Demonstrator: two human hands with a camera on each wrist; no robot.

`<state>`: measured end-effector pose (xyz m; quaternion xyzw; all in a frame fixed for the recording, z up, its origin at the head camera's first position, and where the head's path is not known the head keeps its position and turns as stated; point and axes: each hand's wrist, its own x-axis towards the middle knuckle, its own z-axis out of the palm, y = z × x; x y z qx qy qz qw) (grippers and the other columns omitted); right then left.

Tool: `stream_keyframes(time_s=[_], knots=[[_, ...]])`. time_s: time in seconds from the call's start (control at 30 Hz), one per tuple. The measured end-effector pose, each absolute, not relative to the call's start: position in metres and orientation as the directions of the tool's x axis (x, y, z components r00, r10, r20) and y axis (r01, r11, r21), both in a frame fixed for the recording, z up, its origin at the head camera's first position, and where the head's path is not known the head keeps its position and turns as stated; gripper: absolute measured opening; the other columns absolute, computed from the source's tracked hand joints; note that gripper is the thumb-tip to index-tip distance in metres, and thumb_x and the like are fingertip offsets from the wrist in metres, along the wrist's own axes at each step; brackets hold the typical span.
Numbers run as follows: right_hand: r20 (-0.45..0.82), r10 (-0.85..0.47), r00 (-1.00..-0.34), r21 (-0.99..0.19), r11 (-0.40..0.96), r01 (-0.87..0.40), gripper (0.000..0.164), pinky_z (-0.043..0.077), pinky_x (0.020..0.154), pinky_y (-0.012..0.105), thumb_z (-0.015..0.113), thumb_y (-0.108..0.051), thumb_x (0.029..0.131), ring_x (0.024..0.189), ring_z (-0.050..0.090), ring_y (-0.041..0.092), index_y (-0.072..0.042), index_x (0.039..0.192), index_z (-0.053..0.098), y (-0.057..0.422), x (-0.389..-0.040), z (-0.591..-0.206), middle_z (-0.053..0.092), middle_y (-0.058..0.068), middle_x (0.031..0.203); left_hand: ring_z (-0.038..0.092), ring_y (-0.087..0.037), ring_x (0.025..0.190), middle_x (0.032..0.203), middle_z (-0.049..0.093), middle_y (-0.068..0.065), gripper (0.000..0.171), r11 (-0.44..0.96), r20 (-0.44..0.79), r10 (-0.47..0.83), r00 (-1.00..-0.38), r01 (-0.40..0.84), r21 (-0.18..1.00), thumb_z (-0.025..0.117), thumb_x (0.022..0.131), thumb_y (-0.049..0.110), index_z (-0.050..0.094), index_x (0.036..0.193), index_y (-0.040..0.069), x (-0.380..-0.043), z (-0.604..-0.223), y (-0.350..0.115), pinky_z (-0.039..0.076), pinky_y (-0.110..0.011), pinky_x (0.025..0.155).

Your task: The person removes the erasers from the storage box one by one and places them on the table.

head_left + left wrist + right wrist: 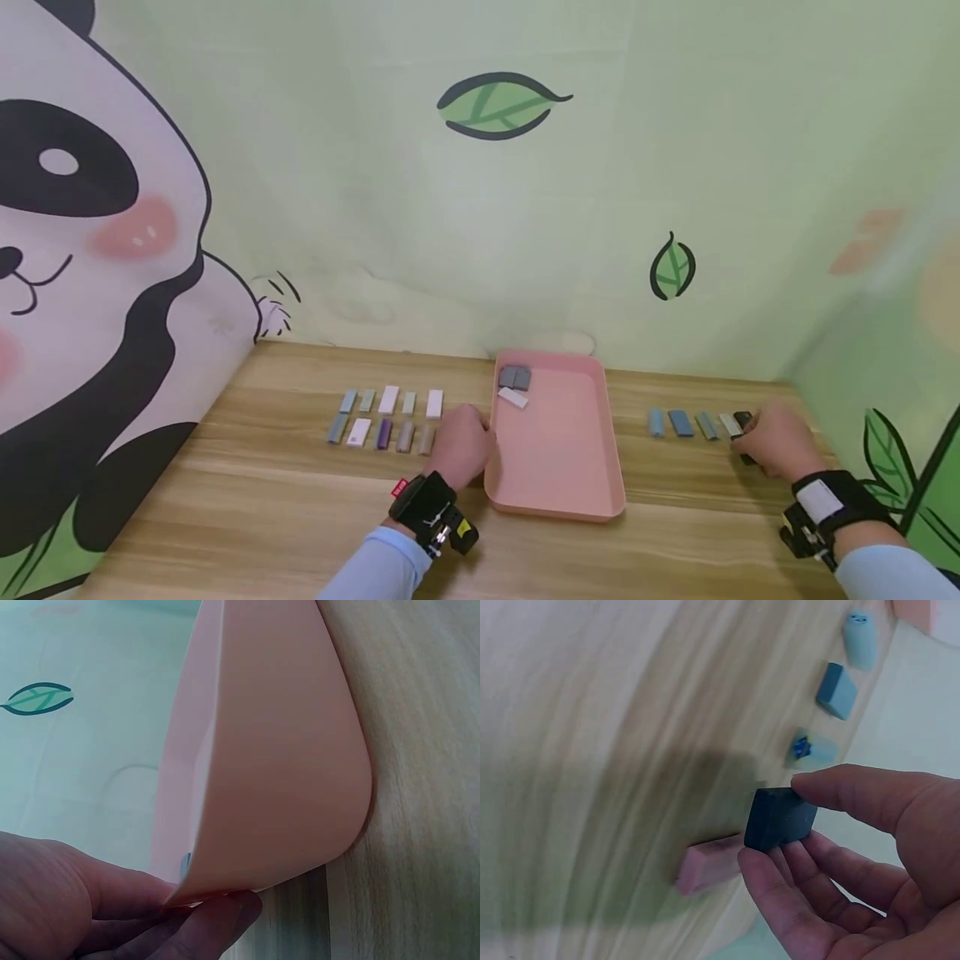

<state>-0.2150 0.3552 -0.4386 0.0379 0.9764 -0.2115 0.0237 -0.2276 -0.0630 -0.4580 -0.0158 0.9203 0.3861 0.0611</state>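
Observation:
My right hand (776,442) is at the right end of a short row of small erasers. In the right wrist view its thumb and fingers pinch a dark eraser (780,817), close over the table. A pink eraser (709,864) lies just beside it, partly covered by the fingertips. With thumb and fingers, my left hand (461,446) grips the left rim of a shallow pink tray (555,504). The left wrist view shows this hold at the tray's wall (285,750). Two grey erasers (514,377) and a white eraser (513,397) lie in the tray's far left corner.
Left of the tray, two rows of erasers include a purple eraser (384,433) and a white eraser (388,399). Right of it lie a blue eraser (681,423), a greenish eraser (707,426) and others. A printed cloth wall (375,208) rises behind the wooden table (247,500).

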Motion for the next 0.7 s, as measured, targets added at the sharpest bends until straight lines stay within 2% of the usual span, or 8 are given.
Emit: stream_keyframes(time_s=[0.1,0.3,0.7], knots=[[-0.059,0.063,-0.996,-0.384,0.920,0.081,0.041,0.032,0.039,0.025,0.068,-0.013,0.070,0.032,0.038,0.007,-0.017,0.041,0.041,0.356,-0.212,-0.441,0.031,-0.012,0.037,0.050,-0.016,0.044,0.049,0.046,0.000,0.026,0.703,-0.126,0.020,-0.992,-0.076,0.707,0.057,0.089,0.012,0.067,0.066,0.006,-0.227,-0.458,-0.063,0.034,-0.025,0.039],[-0.060,0.065,-0.996,-0.366,0.927,0.083,0.038,0.023,0.043,0.024,0.069,-0.014,0.067,0.040,0.026,0.008,-0.017,0.041,0.041,0.355,-0.213,-0.447,0.027,-0.012,0.041,0.049,-0.016,0.043,0.049,0.045,0.000,0.027,0.706,-0.126,0.013,-0.992,-0.080,0.704,0.057,0.089,0.012,0.067,0.064,0.006,-0.227,-0.458,-0.064,0.034,-0.025,0.038],[-0.021,0.055,-0.998,-0.318,0.946,0.059,0.039,0.024,0.044,0.024,0.069,-0.015,0.068,0.043,0.027,0.008,-0.017,0.043,0.038,0.355,-0.212,-0.455,0.026,-0.012,0.044,0.047,-0.014,0.042,0.048,0.044,0.001,0.029,0.710,-0.105,0.022,-0.994,-0.058,0.701,0.056,0.089,0.011,0.066,0.062,0.005,-0.225,-0.457,-0.064,0.033,-0.024,0.037]])
